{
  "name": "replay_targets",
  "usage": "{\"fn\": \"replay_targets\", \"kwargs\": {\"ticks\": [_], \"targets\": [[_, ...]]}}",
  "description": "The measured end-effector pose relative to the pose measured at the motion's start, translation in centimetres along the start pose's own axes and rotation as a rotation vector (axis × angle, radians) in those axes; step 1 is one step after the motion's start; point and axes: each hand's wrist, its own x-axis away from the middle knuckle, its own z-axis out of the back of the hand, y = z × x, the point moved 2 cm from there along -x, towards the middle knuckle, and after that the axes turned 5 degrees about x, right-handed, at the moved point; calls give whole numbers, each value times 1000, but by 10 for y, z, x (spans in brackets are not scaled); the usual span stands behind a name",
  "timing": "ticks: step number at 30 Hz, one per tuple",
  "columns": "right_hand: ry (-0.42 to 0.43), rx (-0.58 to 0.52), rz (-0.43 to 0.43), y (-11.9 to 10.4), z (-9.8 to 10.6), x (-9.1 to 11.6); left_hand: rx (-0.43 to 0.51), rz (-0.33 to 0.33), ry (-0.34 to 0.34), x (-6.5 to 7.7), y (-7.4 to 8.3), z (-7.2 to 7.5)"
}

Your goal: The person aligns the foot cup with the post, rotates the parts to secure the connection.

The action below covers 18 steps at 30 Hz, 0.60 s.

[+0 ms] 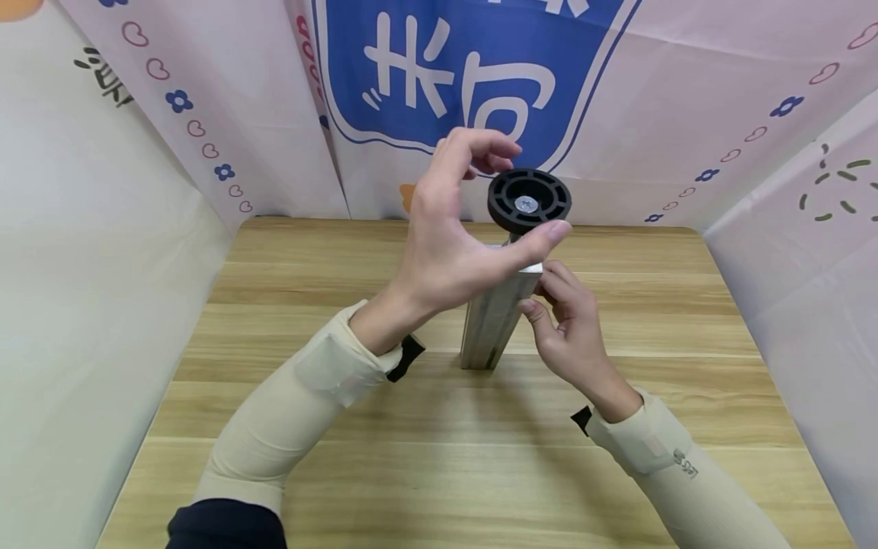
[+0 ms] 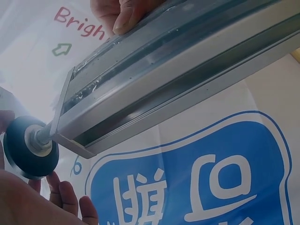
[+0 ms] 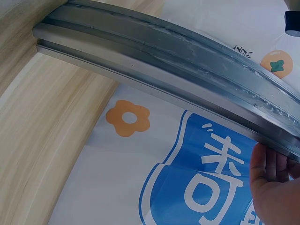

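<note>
An aluminium profile stands upright on the wooden table, with long grooves down its sides. At its upper end is a black round levelling foot, whose threaded stud and nut show in the left wrist view. My left hand curves round the foot, thumb at the near rim and fingers on the far side; the left wrist view shows fingertips at the foot's edge. With thumb and fingers, my right hand grips the profile near its top, as the right wrist view also shows at the hand.
The wooden table spreads under both forearms. Behind it hangs a printed cloth with a large blue sign, and pale cloth walls close in the left and right sides.
</note>
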Motion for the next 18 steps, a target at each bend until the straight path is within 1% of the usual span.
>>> {"fn": "replay_targets", "kwargs": {"ticks": [5,9,13,18], "targets": [[-1,3,-5,0,0,0,6,-12,8,0,0,0],[7,2,-8,-1,0,0,25,-14,-2,0,0,1],[14,4,-19,0,-1,0,71,-8,-22,0,0,2],[21,5,-36,-1,-2,0,170,-6,-61,0,-1,2]]}}
